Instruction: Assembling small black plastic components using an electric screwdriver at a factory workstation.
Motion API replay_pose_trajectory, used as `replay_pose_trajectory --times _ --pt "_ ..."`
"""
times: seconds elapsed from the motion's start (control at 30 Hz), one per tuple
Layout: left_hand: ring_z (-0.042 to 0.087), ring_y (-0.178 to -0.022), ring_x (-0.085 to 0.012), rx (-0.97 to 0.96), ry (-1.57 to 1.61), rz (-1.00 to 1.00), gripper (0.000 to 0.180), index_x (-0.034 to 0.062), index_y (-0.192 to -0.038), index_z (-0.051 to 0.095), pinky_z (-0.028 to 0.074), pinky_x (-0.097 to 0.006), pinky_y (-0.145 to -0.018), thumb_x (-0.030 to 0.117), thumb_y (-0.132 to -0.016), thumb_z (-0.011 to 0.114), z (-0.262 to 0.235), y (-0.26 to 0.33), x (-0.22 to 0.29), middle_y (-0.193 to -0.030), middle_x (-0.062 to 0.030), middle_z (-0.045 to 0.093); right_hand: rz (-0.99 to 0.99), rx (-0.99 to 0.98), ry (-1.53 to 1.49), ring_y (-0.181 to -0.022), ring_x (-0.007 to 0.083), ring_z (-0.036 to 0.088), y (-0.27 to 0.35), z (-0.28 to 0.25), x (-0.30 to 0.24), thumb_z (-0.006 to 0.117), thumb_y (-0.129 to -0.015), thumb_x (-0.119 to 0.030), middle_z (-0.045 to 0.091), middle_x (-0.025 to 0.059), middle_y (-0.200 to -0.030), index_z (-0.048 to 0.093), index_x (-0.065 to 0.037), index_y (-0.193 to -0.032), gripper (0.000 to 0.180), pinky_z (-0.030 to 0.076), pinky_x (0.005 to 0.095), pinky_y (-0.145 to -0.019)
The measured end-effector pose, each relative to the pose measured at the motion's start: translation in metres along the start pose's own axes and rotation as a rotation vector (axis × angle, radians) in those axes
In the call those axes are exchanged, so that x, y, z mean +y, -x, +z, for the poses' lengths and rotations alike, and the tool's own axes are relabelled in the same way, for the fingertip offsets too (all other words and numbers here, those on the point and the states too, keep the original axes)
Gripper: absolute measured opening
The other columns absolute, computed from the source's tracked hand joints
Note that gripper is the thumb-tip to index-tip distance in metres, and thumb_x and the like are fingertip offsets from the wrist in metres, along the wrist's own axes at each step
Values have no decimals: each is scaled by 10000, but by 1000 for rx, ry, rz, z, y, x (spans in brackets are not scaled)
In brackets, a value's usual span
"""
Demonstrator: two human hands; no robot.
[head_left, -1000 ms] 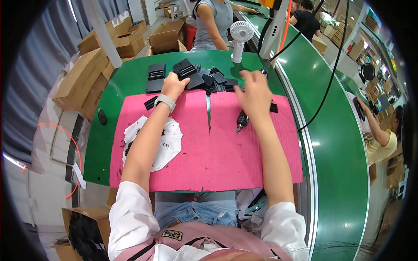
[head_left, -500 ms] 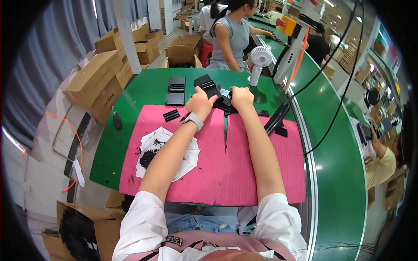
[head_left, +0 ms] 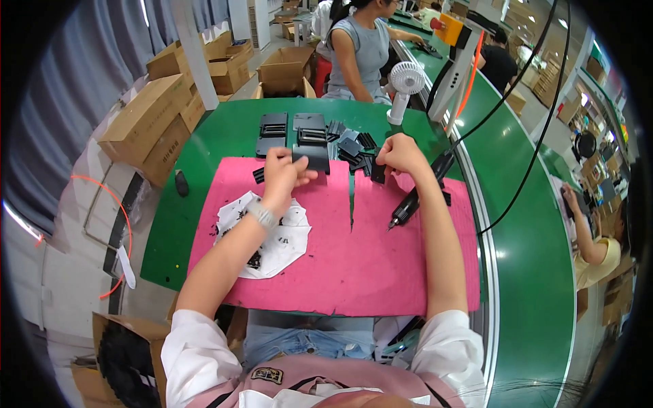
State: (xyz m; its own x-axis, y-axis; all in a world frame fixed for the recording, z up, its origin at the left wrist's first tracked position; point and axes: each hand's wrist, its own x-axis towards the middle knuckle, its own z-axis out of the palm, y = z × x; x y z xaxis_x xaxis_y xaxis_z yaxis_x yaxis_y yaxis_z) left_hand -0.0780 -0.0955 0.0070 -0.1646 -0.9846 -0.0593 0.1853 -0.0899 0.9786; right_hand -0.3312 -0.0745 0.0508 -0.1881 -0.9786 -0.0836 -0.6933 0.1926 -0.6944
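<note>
Right hand [head_left: 405, 155] pinches a small dark plate [head_left: 378, 171], long axis near-to-far, right of the black panel [head_left: 315, 160] beside the left hand [head_left: 282, 179], whose grip I can't tell.

Dark printed characters [head_left: 164, 152] on a brown cardboard box [head_left: 139, 119], too small to read

A flat dark panel [head_left: 317, 160] is left of a smaller black piece [head_left: 377, 173]
</note>
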Motion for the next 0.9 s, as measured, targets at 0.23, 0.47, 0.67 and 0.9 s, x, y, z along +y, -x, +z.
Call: replay_pose_trajectory --times 0.23,0.47,0.67,0.9 --pt "652 -891 -275 -248 72 -326 348 8 -1194 263 526 -341 -755 88 -926 470 2 96 -7 -1104 -194 544 -151 7 -828 -619 158 650 64 15 -13 588 -787 -3 593 77 -765 564 25 -1077 292 493 242 -451" --pt "660 -855 -276 -375 66 -421 228 4 -1141 347 542 -328 -713 79 -933 404 11 108 -13 -1004 -216 583 -136 31 -744 -569 167 650 90 74 -7 579 -819 -15 536 59 -827 564 51 -1085 275 488 222 -458" --pt "642 -663 -226 -363 36 -373 214 -11 -1130 358 536 -294 -569 63 -931 385 5 110 -25 -888 -177 581 -38 -50 -828 -524 114 590 81 83 -2 581 -834 -26 542 28 -740 572 56 -1078 257 468 215 -451" --pt "594 -540 -185 -397 38 -370 174 -12 -1102 343 496 -273 -480 22 -931 349 0 113 -28 -805 -154 562 -225 107 -354 -547 91 524 86 89 -5 633 -817 -93 530 23 -736 617 -4 -1058 257 429 236 -502"
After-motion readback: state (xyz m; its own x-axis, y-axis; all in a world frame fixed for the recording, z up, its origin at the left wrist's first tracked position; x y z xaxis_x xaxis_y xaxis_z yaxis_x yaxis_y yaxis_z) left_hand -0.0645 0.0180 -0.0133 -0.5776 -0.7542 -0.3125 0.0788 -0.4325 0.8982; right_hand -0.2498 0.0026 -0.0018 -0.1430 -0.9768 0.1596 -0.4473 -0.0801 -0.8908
